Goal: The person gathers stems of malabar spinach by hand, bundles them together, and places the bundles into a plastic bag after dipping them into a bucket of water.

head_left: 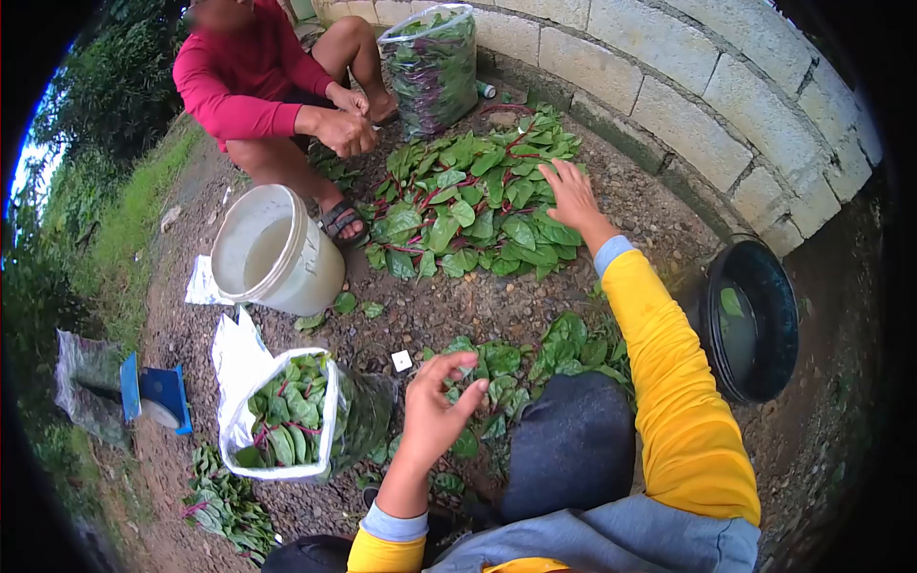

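A broad pile of Malabar spinach [468,205], green leaves on red stems, lies on the gravel. My right hand [573,199] reaches to the pile's right side, fingers spread and nothing visible in them. Nearer to me, my left hand [437,406] hovers with thumb and fingers apart and slightly curled, holding nothing I can see. It is to the right of a clear plastic bag [330,420] filled with spinach leaves. More loose leaves [568,349] lie on the ground around my knee, partly hidden by my left hand and leg.
Opposite me crouches a person in a red top [239,105], hands together. A full spinach bag [435,76] stands beside them. There is a white bucket [287,253], a black bucket [750,325] at right, a block wall [659,105], a blue scale-like object [162,396] and a spinach bunch [229,506].
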Tool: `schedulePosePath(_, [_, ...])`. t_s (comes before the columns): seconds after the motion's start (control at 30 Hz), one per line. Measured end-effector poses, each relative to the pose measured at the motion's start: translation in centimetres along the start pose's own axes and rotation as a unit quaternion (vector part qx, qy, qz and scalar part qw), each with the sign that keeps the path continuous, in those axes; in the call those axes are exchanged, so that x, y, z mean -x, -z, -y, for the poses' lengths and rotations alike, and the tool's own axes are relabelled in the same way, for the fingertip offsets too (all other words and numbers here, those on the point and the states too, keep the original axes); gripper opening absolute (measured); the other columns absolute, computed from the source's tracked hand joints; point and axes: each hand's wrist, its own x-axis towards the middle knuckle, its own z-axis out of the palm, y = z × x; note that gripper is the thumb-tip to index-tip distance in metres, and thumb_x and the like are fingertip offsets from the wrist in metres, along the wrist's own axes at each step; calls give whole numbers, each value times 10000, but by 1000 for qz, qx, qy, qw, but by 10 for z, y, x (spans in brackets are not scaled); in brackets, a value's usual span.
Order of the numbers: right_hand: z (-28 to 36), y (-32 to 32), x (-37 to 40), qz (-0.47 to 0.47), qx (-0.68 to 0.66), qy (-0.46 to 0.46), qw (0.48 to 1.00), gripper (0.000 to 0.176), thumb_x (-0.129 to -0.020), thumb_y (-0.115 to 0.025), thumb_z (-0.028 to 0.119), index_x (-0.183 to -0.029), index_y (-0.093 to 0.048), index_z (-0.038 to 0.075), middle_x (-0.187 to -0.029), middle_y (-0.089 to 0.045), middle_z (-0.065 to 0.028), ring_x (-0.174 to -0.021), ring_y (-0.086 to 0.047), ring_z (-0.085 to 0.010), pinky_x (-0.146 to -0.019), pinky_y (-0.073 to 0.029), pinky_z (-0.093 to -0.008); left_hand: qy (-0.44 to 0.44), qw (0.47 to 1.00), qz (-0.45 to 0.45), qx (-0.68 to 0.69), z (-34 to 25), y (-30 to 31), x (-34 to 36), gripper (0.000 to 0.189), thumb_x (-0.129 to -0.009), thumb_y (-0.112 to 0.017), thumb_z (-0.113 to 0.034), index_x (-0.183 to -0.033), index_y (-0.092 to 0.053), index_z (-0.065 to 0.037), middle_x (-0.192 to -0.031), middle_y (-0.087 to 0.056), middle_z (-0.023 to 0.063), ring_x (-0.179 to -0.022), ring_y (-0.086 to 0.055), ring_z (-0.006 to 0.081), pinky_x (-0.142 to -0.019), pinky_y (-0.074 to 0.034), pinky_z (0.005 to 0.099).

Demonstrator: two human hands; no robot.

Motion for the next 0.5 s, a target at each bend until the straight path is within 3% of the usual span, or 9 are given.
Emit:
schedulePosePath(0.07, [-5,-23,-14,8,76,28,997,1048,-583,-821,182,-1427,-206,270,-1486,-153,-66,-1369,-167,-294,-1073,-238,-536,35,999,-19,-6,31,5,-13,317,-710,-725,-51,-1008,-617,-34,-906,-622,59,-773,-549,139,-650,-445,255])
schedulePosePath(0.2, [-2,-62,-43,24,94,24,995,1126,-571,-839,215,-1444,-132,295,-1514,-54,-41,-1393,-90,-279,-1094,-179,-562,92,995,-20,33,83,7,-35,320,-730,-718,-52,-1032,-614,-27,-950,-619,34,-769,-527,106,-635,-431,239])
schedulePosePath(0.33, [4,-103,-71,37,91,21,995,1091,-593,-819,212,-1444,-141,284,-1514,-80,-52,-1391,-105,-287,-1066,-191,-598,174,979,2,108,133,-1,-49,327,-736,-717,-51,-1045,-611,-26,-966,-620,22,-782,-522,80,-626,-415,217])
schedulePosePath(0.43, [-2,-137,-103,-86,171,92,977,1071,-578,-781,113,-1441,-161,245,-1502,-130,-62,-1387,-136,-281,-1073,-179,-593,188,975,25,112,150,-8,-61,329,-734,-718,-51,-1045,-613,-29,-973,-622,21,-790,-526,79,-627,-417,218])
schedulePosePath(0.47, [-9,-143,-113,-100,197,132,966,1103,-550,-816,187,-1440,-166,224,-1497,-157,-63,-1381,-161,-281,-1070,-183,-593,181,979,51,79,150,-8,-66,343,-766,-688,-19,-1090,-577,-6,-978,-596,11,-792,-512,52,-677,-445,187])
schedulePosePath(0.5, [-9,-136,-117,-56,153,153,975,1109,-548,-823,215,-1440,-164,232,-1498,-157,-59,-1379,-168,-279,-1068,-191,-591,188,977,53,83,155,-9,-69,337,-756,-697,-34,-1075,-590,-13,-979,-608,16,-793,-523,63,-663,-439,199])
